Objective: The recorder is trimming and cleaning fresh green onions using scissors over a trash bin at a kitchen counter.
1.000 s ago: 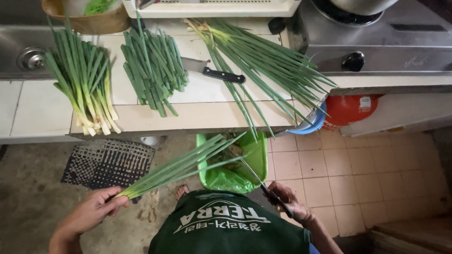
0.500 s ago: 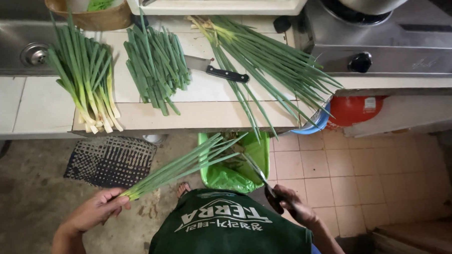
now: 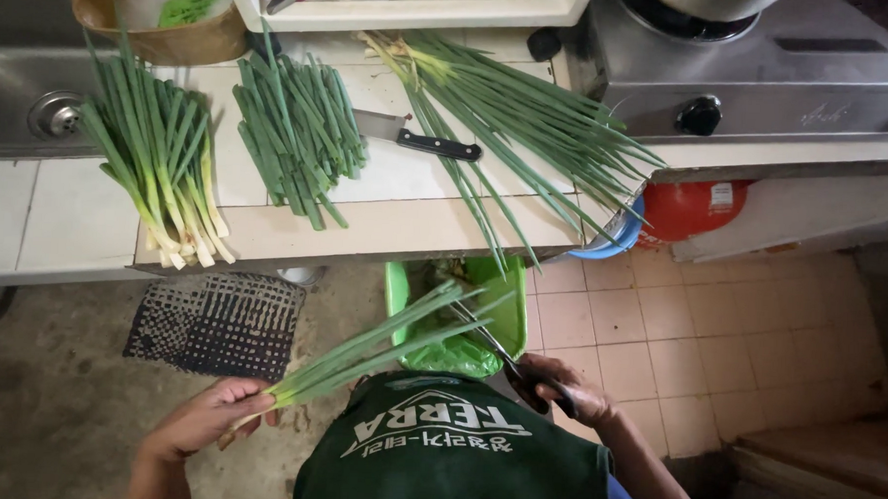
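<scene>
My left hand grips the white root end of a small bunch of green onions, whose leaves point up and to the right over a green bin. My right hand holds black-handled scissors, the blades reaching to the leaf tips above the bin. A green apron covers my chest at the bottom of the view.
On the tiled counter lie a bunch with white roots, a pile of cut green tops, a knife and a long untrimmed bunch. A stove stands at the right, a sink at the left, a black mat on the floor.
The scissors and the onion bunch have shifted slightly over the green bin. My hands stay in nearly the same places.
</scene>
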